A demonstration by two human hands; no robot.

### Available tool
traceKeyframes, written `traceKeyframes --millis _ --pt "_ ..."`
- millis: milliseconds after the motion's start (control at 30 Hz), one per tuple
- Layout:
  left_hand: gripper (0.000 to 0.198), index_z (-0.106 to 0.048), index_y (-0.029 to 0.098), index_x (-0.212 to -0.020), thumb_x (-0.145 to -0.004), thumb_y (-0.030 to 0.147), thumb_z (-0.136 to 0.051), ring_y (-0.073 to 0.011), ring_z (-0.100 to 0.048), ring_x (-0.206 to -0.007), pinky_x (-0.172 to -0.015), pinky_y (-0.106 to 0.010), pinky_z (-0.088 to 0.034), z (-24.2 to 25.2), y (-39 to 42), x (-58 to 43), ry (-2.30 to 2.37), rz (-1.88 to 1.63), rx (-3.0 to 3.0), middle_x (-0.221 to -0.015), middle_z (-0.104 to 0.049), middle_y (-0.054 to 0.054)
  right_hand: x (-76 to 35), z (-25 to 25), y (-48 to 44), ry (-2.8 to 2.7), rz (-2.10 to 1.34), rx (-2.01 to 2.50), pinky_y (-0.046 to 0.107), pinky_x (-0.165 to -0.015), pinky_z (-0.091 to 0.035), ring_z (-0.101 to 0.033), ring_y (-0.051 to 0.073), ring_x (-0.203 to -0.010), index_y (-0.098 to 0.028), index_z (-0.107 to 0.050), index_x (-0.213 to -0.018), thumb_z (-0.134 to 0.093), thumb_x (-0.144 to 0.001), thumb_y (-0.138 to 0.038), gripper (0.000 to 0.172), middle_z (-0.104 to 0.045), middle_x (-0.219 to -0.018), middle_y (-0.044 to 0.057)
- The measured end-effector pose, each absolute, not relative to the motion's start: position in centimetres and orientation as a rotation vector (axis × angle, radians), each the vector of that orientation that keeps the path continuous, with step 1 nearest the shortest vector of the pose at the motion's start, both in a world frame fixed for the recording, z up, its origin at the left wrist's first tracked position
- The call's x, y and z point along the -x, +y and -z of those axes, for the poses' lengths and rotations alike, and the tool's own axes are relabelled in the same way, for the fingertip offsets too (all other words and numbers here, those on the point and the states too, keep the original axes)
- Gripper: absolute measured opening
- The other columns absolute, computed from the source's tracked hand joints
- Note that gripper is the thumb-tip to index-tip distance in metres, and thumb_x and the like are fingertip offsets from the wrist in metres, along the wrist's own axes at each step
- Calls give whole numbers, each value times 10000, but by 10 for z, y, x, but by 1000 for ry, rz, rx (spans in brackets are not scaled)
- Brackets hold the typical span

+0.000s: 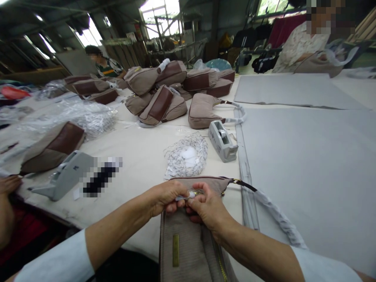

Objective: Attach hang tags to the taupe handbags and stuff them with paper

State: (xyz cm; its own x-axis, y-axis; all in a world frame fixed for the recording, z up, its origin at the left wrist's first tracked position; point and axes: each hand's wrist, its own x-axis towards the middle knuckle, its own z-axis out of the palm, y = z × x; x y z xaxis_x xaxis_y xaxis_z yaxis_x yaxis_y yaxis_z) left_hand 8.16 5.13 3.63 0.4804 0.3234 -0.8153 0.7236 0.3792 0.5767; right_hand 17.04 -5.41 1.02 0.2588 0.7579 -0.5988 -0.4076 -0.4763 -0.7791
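Note:
A taupe fabric handbag with a gold plate lies at the table's near edge, its strap wrapped in white paper trailing right. My left hand and my right hand meet over the bag's top edge. Both pinch a small white strip at a metal fitting there, fingers closed. A netted bundle of white tags lies just beyond the bag.
Two grey tape dispensers stand on the table. A pile of taupe and brown handbags fills the far middle, with clear wrapping at left. Grey sheets cover the right. Another person's hand rests at left; two people sit beyond.

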Motion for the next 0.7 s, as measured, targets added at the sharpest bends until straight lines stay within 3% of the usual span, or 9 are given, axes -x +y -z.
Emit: traceKeyframes --millis 267,433,533,700 --pt "159 -565 143 -751 -688 285 -604 -22 -296 -244 -290 -149 -251 -18 35 -60 1032 97 -777 -451 -524 49 -171 18 -63 -1186 -883 1693 236 -527 -409 -586 125 -512 -198 -560 -1057 -410 -834 -141 274 -639 -656 -6" --pt "186 -542 133 -680 -696 296 -630 -26 -336 -255 -285 -145 -284 -17 23 -55 1035 19 -725 -460 -546 28 -177 19 -62 -1829 -275 1912 275 -457 -206 -618 185 -543 -170 -587 -839 -480 -809 -143 114 -679 -667 36" --pt "233 -548 126 -668 -681 334 -654 -28 -354 -258 -277 -135 -279 -18 19 -54 1072 -35 -727 -445 -533 33 -173 21 -57 -1894 -80 1931 291 -453 -138 -597 176 -493 -171 -560 -759 -546 -781 -181 28 -654 -615 21" --pt "299 -545 126 -637 -667 393 -675 -36 -389 -253 -264 -126 -281 -14 19 -48 1073 -100 -783 -430 -541 25 -165 27 -52 -1814 7 1977 292 -451 -117 -575 160 -462 -181 -572 -779 -534 -782 -160 43 -646 -598 -1"
